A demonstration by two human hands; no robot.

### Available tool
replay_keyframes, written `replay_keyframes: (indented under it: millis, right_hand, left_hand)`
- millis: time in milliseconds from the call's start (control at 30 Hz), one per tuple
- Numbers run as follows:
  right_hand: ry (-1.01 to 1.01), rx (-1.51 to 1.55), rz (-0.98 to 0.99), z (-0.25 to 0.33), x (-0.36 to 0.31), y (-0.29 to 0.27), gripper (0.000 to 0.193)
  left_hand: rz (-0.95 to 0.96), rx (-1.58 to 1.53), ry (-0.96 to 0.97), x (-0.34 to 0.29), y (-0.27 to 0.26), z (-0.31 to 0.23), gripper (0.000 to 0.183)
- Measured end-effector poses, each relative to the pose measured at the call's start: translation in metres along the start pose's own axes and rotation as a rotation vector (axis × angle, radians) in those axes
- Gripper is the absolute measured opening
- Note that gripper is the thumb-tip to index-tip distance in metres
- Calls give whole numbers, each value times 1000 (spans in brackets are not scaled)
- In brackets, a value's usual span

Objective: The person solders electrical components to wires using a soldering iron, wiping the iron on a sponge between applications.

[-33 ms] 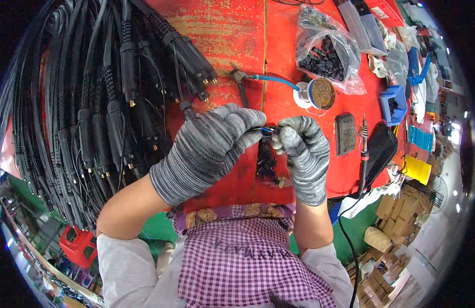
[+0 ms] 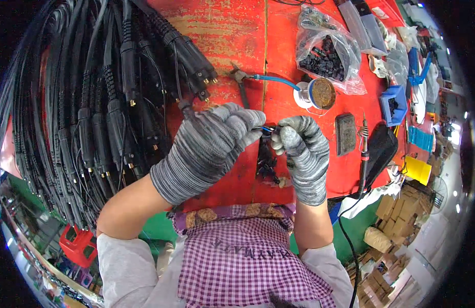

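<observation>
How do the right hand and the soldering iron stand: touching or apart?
Apart. The head view shows red tabletop and a dark grey block lying between the right hand and the soldering iron.

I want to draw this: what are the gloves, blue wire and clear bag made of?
The gloves look like dull knitted yarn, with stripey rows. The wire probably has plastic outside: it's bright blue, too tiny to tell shine. The bag seems thin, shiny plastic: crinkled and clear.
</observation>
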State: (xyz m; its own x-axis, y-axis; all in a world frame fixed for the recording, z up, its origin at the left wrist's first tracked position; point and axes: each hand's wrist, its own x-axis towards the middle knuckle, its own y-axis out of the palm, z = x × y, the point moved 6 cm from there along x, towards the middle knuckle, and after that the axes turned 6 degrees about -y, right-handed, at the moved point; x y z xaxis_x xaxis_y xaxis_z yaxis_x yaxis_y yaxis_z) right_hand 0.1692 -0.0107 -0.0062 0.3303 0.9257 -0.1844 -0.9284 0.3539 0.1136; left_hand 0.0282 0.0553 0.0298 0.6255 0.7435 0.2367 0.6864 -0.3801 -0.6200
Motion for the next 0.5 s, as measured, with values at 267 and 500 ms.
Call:
replay_keyframes:
  millis: [267,500]
  right_hand:
    - [0,79,14,-1,-1,3,14]
    - [-248,-275,111,16,-9,10,15]
  left_hand:
    - [-31,55,65,-3,-2,-3,21]
    - [576,-321,-270,5,8,18,19]
